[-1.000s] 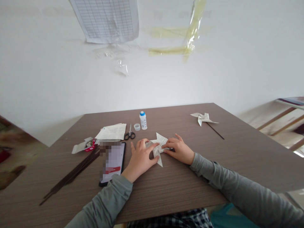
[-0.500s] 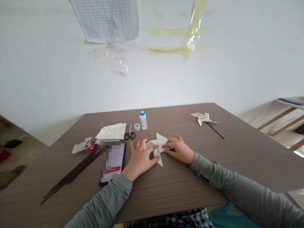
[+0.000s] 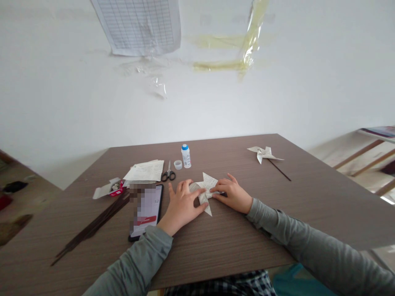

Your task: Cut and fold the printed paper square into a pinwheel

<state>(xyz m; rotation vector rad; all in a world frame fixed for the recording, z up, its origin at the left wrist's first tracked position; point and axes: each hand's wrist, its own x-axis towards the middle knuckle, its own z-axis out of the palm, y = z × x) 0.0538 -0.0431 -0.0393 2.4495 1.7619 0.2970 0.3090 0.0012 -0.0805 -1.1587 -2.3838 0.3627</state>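
A paper pinwheel (image 3: 208, 181) folded from printed paper lies on the table between my hands. My left hand (image 3: 184, 204) rests on its left side, with the index finger near the centre and the thumb on the lower blade. On the right, my right hand (image 3: 233, 194) pinches a blade beside the centre between thumb and fingers. Part of the pinwheel is hidden under my fingers. A white glue bottle (image 3: 186, 158) with a blue cap stands behind it, next to a small clear cup (image 3: 178, 165). Black-handled scissors (image 3: 168, 174) lie to the left of these.
A second pinwheel (image 3: 264, 153) on a dark stick lies at the back right. Left of my hands are a phone (image 3: 149, 213), stacked paper sheets (image 3: 144, 171), an opened small box (image 3: 116, 187) and a bundle of dark sticks (image 3: 89, 226). A white wall rises behind the table (image 3: 247, 246).
Almost nothing differs. Both hands keep their places on the pinwheel, and the number on the phone screen has changed.
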